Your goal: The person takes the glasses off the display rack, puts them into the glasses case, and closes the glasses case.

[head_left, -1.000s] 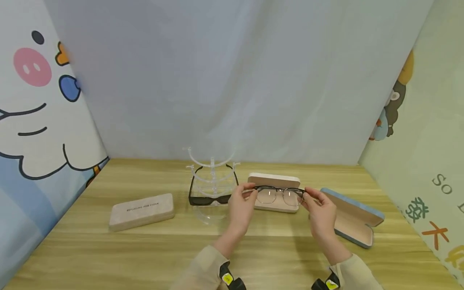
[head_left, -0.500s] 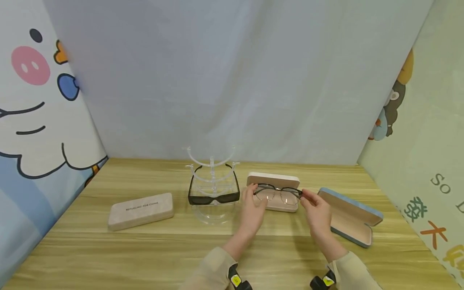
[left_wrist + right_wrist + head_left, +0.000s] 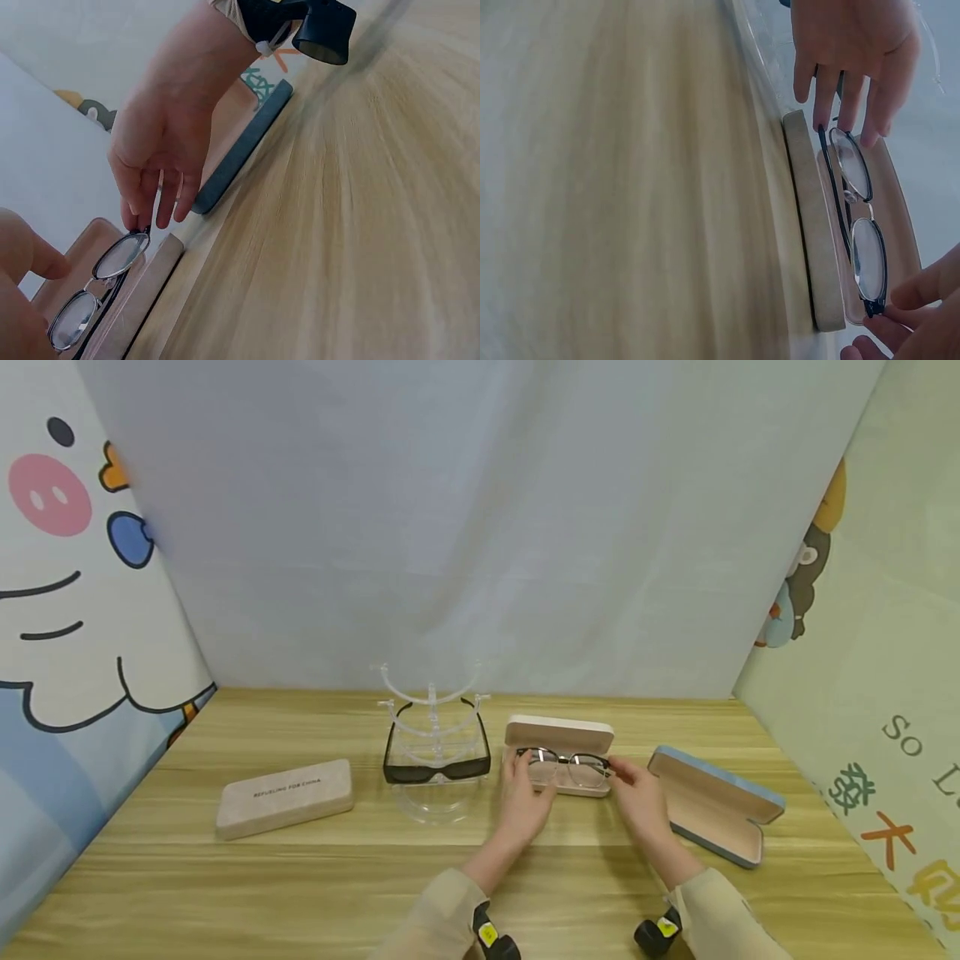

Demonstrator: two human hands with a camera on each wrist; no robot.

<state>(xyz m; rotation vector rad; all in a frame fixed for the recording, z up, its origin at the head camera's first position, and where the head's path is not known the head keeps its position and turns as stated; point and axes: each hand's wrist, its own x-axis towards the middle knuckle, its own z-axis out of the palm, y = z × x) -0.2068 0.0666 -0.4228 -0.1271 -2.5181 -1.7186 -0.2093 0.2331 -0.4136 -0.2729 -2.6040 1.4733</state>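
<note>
Looks like a small staged demo booth / tabletop recording setup, not a real shop or home. Wooden table boxed in w/ plain grey backdrop at rear & cartoon-printed panels on both sides, incl. pig-nose drawing on left. Eyewear props laid out like a mini optician display: clear acrylic stand w/ dark sunglasses, closed beige case, open beige case, open blue case.
</note>
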